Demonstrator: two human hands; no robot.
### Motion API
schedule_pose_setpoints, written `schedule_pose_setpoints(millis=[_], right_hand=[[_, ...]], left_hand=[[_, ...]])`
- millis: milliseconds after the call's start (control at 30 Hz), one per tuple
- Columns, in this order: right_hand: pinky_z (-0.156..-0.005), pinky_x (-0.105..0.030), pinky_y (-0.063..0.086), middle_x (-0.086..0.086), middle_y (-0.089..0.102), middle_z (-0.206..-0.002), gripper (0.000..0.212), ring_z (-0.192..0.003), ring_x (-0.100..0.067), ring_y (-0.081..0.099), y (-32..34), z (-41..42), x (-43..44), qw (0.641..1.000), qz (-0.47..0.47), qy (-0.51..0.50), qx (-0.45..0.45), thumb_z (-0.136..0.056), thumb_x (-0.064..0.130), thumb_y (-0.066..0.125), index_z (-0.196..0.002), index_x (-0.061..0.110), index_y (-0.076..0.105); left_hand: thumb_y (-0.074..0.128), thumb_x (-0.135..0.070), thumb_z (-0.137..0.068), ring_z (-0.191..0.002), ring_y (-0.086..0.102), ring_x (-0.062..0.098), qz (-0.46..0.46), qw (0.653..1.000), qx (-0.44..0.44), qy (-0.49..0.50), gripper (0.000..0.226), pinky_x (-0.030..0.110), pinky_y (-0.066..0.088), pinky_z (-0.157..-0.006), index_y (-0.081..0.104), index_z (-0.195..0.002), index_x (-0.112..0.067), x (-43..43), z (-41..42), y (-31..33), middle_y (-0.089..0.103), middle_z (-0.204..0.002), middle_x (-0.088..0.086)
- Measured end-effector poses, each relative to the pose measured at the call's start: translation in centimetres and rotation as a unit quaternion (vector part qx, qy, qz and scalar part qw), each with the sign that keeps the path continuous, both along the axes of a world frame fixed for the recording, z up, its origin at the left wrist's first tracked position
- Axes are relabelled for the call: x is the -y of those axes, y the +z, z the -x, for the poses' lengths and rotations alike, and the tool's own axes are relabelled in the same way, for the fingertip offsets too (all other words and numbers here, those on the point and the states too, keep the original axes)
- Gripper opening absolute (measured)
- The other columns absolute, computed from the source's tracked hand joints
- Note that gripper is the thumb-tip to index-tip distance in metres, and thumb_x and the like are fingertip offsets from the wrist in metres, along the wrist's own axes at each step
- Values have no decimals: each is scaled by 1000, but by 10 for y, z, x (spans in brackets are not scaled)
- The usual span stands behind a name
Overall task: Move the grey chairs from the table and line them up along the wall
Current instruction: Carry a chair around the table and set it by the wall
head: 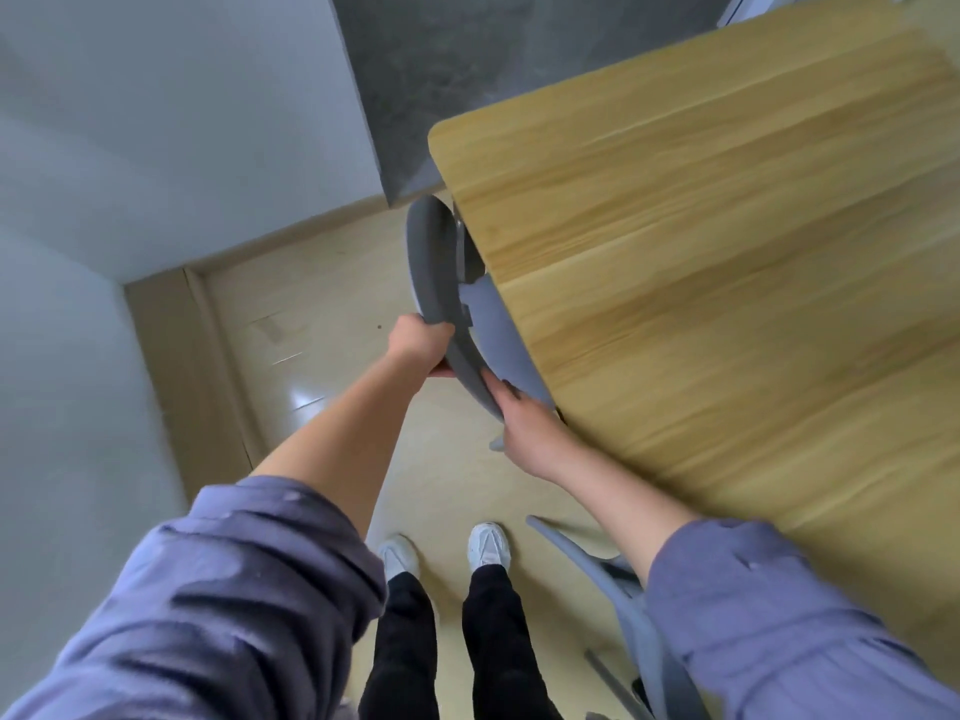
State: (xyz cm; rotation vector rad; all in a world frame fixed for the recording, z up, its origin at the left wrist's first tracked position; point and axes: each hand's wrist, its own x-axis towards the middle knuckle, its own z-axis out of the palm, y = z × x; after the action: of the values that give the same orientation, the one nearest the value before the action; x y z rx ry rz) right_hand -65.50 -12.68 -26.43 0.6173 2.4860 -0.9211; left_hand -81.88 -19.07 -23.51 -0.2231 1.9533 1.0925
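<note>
A grey chair (pixel 428 262) is tucked at the left edge of the wooden table (pixel 727 262), its seat partly under the tabletop. Its curved backrest faces me. My left hand (pixel 418 345) is closed around the backrest's top edge near the middle. My right hand (pixel 524 428) grips the nearer end of the same backrest, fingers wrapped over it. A second grey chair (pixel 618 589) stands at the table's near edge, partly hidden behind my right sleeve.
A pale wall (pixel 156 122) runs along the left, with a beige skirting board (pixel 176 366) at its foot and a dark grey panel (pixel 441 70) at the far side. Glossy cream floor (pixel 311 314) lies between wall and table. My feet in white shoes (pixel 441 553) stand below.
</note>
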Motion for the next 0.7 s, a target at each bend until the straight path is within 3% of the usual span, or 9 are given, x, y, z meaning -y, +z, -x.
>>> schedule_pose_setpoints(millis=[267, 500, 700], right_hand=[[-108, -34, 35, -10, 23, -159, 73, -140, -28, 34, -9, -9, 16, 998, 57, 33, 11, -88, -7, 43, -152, 11, 13], [-113, -34, 31, -7, 18, -161, 74, -144, -26, 27, -5, -4, 37, 997, 62, 41, 24, -87, -11, 38, -153, 11, 12], [-119, -34, 22, -4, 11, -163, 77, -149, -22, 15, -6, -3, 65, 995, 78, 52, 43, -86, -11, 35, -154, 15, 10]], left_hand=[[60, -13, -88, -78, 67, 36, 36, 997, -36, 55, 16, 42, 60, -70, 56, -100, -3, 37, -3, -8, 66, -102, 18], [57, -6, -90, -61, 65, 26, 18, 998, 13, 51, 11, 32, 59, -48, 54, -99, -2, 64, -2, -3, 64, -93, 15], [56, -3, -88, -64, 65, 26, 8, 997, 10, 74, 11, 38, 60, -62, 56, -99, 0, 104, -3, -8, 65, -98, 16]])
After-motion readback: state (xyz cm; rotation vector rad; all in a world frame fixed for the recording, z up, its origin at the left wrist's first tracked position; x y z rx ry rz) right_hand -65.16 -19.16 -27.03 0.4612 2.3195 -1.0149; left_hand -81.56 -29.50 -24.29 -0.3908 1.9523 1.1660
